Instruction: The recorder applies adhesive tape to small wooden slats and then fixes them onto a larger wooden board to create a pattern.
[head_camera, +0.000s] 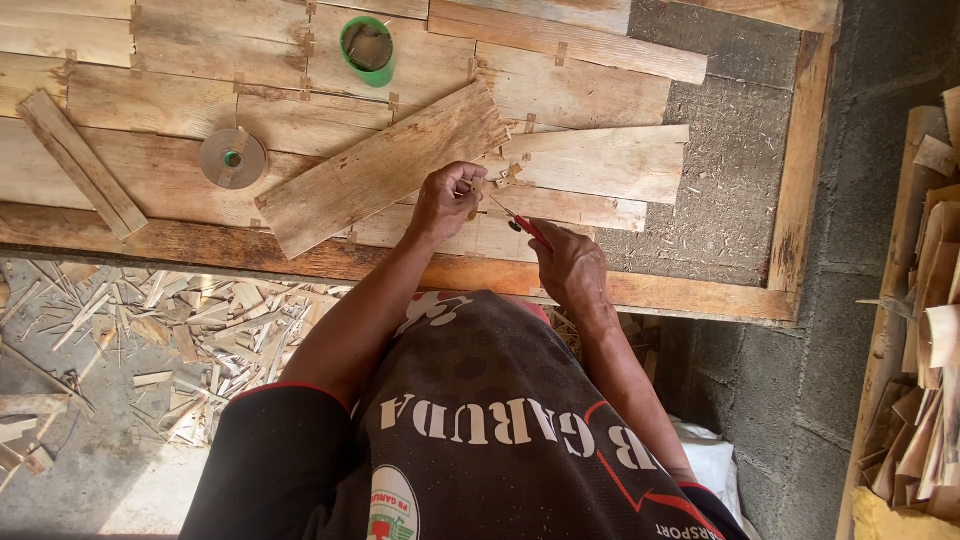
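Tape roll (232, 158): lies flat on the veneer sheets, left of the hands.
Loose board (385, 168): slants across the sheets, just beside the left hand.
Left hand (446, 200): pinches a small tape strip (476, 187) over a veneer joint.
Right hand (570, 266): clenched on red-handled scissors (524, 224), blades pointing at the strip.
Step, as I judge it: trimming tape at a seam; next calls for a steady snip close to the fingers.

Left hand (445, 200) pinching small piece at edge of loose plank (385, 168). Right hand (568, 268) gripping red-handled tool (524, 226). Tape roll (232, 158) left, green cup (367, 48) far. Scraps (180, 320) littering floor near left.
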